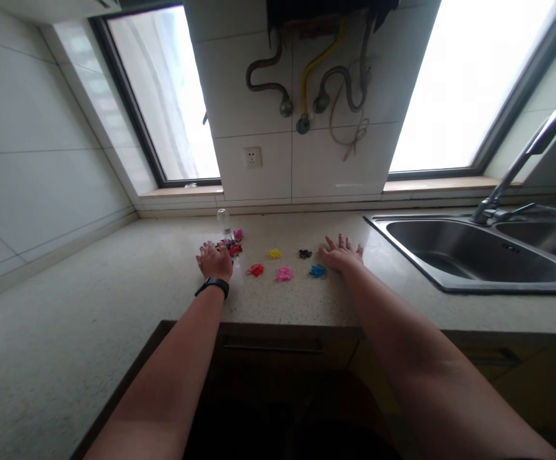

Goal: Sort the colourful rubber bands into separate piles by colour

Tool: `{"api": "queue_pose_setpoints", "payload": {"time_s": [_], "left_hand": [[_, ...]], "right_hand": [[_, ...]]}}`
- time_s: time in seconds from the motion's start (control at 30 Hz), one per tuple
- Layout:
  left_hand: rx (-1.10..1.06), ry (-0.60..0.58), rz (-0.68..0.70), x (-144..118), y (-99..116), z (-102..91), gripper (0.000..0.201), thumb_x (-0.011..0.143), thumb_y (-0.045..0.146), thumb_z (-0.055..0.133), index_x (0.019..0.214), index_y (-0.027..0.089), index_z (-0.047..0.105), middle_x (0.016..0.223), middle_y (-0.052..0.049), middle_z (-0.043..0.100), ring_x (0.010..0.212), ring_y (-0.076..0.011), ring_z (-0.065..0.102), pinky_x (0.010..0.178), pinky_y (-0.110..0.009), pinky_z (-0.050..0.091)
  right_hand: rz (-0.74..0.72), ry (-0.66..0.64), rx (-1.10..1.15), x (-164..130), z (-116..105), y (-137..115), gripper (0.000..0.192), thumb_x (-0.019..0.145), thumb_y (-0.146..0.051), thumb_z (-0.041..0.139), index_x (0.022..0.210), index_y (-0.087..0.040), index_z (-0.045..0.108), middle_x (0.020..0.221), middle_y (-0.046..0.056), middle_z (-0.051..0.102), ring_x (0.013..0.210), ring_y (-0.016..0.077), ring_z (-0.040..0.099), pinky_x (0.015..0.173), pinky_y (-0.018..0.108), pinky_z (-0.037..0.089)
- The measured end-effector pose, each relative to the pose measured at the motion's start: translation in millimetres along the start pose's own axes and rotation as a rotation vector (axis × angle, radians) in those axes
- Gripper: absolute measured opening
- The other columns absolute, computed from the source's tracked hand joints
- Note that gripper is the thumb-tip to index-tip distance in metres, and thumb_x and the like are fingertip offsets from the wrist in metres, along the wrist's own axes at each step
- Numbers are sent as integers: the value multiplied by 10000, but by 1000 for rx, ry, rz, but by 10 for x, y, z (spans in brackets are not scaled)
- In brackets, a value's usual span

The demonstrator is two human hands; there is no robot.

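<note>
My left hand [215,260], with a dark band on its wrist, rests at the left edge of a mixed pile of small coloured rubber bands [231,248] and partly covers it. Its fingers look loosely spread, and I see nothing held in them. Flat on the counter, fingers spread, my right hand [342,254] lies just right of the blue bands [317,271] and the black bands [305,253]. Between the hands are separate small heaps: red bands [255,270], yellow bands [273,253] and pink bands [284,274].
A clear bottle or jar [223,220] stands behind the mixed pile, beside a magenta clump [238,234]. The steel sink [431,281] with its faucet [498,191] is set into the pale counter [129,275] on the right. Drawers lie below the front edge.
</note>
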State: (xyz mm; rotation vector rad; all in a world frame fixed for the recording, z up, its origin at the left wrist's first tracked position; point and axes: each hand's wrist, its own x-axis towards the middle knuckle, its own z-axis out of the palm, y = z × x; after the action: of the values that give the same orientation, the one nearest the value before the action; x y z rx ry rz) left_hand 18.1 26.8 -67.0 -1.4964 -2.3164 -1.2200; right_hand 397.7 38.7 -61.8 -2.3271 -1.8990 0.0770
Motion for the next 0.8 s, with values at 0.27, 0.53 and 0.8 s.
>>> {"api": "queue_pose_setpoints", "payload": {"time_s": [0.27,0.53,0.8], "left_hand": [[14,91,12,350,-110,-15,489,919,233,404,1365,66,514,1417,-202,518,1326,-310,453,1145,-500,255],[29,-51,158,533,-232,31,360,905,322,518,1203,217,690,1350,-113,588,1236,-304,529,1089,-445,352],[69,-213,212,579,-328,41,275,832,429,635,1036,312,778,1324,-53,630,1200,-291,569,1004,-396,441]], "right_hand": [[46,-4,55,89,51,-7,814,881,-746,142,1577,-324,142,1655,86,59,1488,383,47,1093,711,-35],[83,18,63,256,73,14,811,881,-743,115,1569,-322,191,1648,92,113,1485,381,81,1090,721,-18],[100,38,56,448,66,35,808,874,-755,142,1558,-335,230,1642,106,138,1477,406,85,1065,753,-7]]}}
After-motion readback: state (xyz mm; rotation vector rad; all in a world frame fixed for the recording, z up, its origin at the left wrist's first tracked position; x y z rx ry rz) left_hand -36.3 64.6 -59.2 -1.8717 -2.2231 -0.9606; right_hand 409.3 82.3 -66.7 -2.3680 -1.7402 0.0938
